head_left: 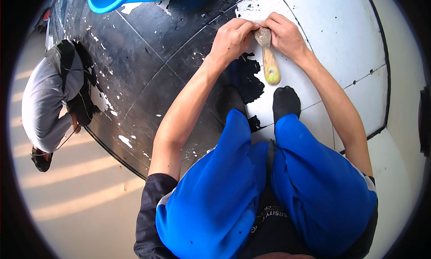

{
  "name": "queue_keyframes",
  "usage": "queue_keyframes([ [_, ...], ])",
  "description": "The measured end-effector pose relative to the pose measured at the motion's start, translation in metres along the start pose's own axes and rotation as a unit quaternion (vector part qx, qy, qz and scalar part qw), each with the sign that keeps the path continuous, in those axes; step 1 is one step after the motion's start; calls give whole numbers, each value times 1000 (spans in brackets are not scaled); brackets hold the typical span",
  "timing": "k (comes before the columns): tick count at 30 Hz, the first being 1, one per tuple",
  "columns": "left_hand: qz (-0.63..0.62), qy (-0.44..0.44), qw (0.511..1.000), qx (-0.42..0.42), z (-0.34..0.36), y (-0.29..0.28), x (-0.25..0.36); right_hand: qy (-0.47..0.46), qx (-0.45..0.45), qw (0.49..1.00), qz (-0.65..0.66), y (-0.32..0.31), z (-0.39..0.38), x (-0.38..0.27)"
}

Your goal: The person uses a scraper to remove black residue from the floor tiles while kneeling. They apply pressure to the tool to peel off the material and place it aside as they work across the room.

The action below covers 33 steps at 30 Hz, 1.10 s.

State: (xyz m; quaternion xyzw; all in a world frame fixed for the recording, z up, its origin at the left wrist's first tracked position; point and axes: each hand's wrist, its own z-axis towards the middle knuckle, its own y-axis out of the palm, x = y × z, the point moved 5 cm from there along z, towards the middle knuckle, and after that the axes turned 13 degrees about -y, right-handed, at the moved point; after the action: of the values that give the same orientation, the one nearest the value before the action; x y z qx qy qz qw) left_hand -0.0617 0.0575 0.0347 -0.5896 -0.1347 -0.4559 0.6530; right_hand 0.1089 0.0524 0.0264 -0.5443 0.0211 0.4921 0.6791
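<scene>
A scraper (270, 64) with a worn wooden handle and a dirty grey blade is in front of me, its handle pointing toward my feet. My left hand (230, 40) pinches at the far edge of the blade, thumb and fingers closed. From the other side, my right hand (286, 38) has its fingertips closed on the blade's far corner, almost touching the left. Below lies the tiled surface, with a ragged border between black coating (247, 82) and bare white tile (310, 86). Whether a small scrap is also between my fingertips is hidden.
A bright blue basin (121, 0) stands at the far left on the black part. At the left edge another person in a grey top (45, 97) bends down, a thin cable around them. My feet in black socks (286, 102) rest close below the scraper.
</scene>
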Motion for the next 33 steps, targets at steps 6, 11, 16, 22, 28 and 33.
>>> queue_keyframes([
  [6,13,-59,997,-41,7,-3,-2,34,-17,998,54,2,9,1],
  [11,1,-35,999,-6,7,1,-5,0,-15,1000,23,-1,11,1],
  [16,0,-99,993,-65,17,2,-14,27,-7,997,65,7,12,9],
  [22,-6,-102,993,-52,13,2,-11,8,-16,999,42,9,10,13],
  [28,12,-83,996,-25,9,-9,-4,58,1,985,160,0,17,-7],
  [33,11,-104,994,25,2,-27,-23,-4,48,995,86,19,36,-8],
])
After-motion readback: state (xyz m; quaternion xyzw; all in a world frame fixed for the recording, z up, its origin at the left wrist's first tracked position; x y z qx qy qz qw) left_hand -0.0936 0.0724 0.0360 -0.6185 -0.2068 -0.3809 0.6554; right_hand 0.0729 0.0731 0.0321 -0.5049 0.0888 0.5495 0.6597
